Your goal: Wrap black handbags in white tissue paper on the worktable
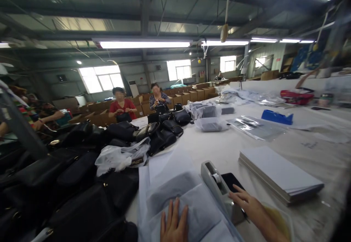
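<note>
My left hand (174, 223) lies flat with its fingers apart on a dark item wrapped in white tissue paper (192, 207). More sheets of white paper (171, 163) lie under and beyond the wrapped item. My right hand (251, 207) reaches over the near end of a grey tape dispenser (212, 178), its fingers stretched out; whether a strip of tape touches the fingertips is too blurred to see. A flat black object (230, 179), which looks like a phone, lies just right of the dispenser.
Black handbags (79, 201) are heaped on the left, with a clear plastic bag (120, 157) on top. To the right are a stack of white boards (279, 172), a blue tape dispenser (276, 117) and plastic sleeves (255, 126). Co-workers (123, 106) handle bags beyond the table.
</note>
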{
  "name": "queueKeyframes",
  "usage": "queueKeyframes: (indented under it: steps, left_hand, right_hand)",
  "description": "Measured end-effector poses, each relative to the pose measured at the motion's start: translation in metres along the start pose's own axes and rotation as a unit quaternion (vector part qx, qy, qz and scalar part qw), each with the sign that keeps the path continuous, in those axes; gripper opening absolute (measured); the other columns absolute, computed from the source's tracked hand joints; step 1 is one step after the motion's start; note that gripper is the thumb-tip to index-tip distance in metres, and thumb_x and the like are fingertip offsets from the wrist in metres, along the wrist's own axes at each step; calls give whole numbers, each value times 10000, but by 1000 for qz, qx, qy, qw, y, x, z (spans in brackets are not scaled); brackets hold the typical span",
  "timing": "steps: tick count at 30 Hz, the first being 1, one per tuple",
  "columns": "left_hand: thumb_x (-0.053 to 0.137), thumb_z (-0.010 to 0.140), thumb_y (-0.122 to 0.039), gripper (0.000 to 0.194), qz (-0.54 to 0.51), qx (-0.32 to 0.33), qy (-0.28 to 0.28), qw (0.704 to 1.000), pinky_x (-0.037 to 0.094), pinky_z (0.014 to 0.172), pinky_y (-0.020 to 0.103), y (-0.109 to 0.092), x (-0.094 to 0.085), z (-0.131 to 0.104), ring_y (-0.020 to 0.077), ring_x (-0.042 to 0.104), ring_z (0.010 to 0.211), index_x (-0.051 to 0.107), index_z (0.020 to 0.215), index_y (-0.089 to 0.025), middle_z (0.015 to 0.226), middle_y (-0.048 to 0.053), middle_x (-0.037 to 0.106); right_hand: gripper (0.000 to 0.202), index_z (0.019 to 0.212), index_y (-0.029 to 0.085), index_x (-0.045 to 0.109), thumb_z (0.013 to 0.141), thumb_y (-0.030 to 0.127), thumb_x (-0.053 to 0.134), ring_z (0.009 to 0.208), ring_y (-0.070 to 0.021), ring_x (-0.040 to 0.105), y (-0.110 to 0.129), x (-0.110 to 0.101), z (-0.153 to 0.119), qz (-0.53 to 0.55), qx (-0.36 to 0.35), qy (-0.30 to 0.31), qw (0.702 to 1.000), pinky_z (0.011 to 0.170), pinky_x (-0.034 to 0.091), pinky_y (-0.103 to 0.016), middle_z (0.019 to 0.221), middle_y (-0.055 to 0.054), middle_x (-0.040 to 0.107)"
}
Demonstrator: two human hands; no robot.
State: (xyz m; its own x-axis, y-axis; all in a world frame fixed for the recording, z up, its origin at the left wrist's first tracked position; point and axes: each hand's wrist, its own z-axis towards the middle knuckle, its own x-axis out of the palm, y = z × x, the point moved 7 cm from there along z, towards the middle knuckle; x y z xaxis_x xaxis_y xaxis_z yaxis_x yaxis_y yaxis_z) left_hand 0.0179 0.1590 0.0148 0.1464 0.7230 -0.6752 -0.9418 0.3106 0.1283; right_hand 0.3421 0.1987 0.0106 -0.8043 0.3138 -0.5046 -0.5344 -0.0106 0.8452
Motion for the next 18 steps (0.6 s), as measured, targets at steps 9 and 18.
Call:
queueKeyframes:
  steps: [9,18]
  left_hand:
    - [516,828,-31,595,-25,-32,10,999,458,1033,502,-2,-3,-1,282,500,1318,612,1292,-392,1452,-11,512]
    - [507,893,-89,529,-61,-34,60,996,457,1050,536,-4,-20,5,289,439,1373,571,1334,-374,1508,-3,440]
  right_hand:
    - [521,750,220,810,534,667,648,1232,-364,554,31,-5,-19,143,86,-27,986,979,495,-368,1426,-104,510]
    - [499,883,222,806,658,648,677,1198,-333,577,55,-37,-57,186,69,-56,979,1038,466,-385,1268,-89,651]
